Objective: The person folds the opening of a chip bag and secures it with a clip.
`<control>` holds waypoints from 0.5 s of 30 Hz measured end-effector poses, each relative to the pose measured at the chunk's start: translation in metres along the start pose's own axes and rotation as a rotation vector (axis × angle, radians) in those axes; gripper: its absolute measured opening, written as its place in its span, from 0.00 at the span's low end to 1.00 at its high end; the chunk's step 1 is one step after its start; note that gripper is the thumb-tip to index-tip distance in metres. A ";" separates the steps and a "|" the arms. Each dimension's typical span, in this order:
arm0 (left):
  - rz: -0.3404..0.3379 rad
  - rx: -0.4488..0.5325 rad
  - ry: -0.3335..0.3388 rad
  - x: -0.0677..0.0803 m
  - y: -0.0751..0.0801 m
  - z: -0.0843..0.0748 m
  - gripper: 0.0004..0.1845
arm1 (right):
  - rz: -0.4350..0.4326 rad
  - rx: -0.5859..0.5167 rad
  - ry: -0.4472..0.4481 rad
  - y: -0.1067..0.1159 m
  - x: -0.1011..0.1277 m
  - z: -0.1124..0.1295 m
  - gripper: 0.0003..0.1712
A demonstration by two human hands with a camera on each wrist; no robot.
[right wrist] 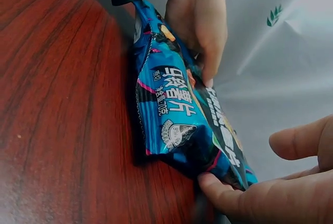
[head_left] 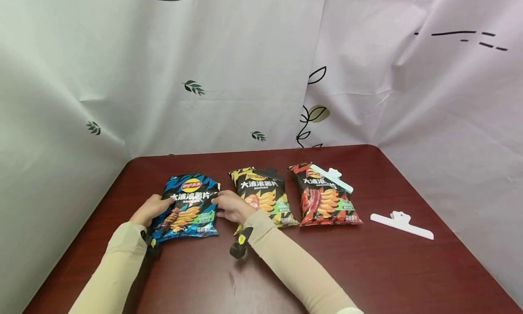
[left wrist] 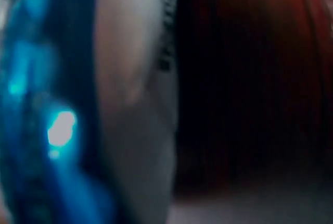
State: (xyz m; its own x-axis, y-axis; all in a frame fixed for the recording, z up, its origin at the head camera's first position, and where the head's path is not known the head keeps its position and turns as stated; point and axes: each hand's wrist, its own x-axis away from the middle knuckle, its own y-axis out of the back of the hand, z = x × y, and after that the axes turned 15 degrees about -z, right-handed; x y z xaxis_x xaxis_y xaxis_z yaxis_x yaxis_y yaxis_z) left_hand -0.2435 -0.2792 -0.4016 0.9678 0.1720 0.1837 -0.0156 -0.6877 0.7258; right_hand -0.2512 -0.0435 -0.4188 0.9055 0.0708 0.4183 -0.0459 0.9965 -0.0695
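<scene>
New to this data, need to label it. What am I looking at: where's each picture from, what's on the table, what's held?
No robot here: these are a person's own hands. The wide picture comes from the head, looking forward and down. The blurred close-up comes from the left wrist and the clear close-up from the right wrist.

On the dark red table lie three chip bags: a blue bag, a yellow bag with a black clip on it, and a red bag with a pale clip across its upper part. A white clip lies by itself at the right.

The left hand grips the blue bag's left side. The right hand touches its right side; the right-wrist view shows that thumb clear of the bag.
</scene>
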 end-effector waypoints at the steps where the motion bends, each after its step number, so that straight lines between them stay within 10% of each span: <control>1: -0.001 0.003 0.001 0.000 0.000 0.001 0.38 | 0.003 -0.001 0.000 0.000 0.001 0.000 0.35; 15: 0.012 0.020 0.018 -0.005 0.003 0.006 0.41 | -0.008 -0.023 -0.014 -0.005 0.014 0.005 0.35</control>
State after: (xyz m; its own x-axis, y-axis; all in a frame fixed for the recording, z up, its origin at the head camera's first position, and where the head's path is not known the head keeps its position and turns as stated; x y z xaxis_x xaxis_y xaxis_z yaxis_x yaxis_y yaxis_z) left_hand -0.2468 -0.2861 -0.4040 0.9628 0.1764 0.2047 -0.0219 -0.7039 0.7099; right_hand -0.2403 -0.0470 -0.4078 0.8998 0.0633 0.4318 -0.0286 0.9958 -0.0865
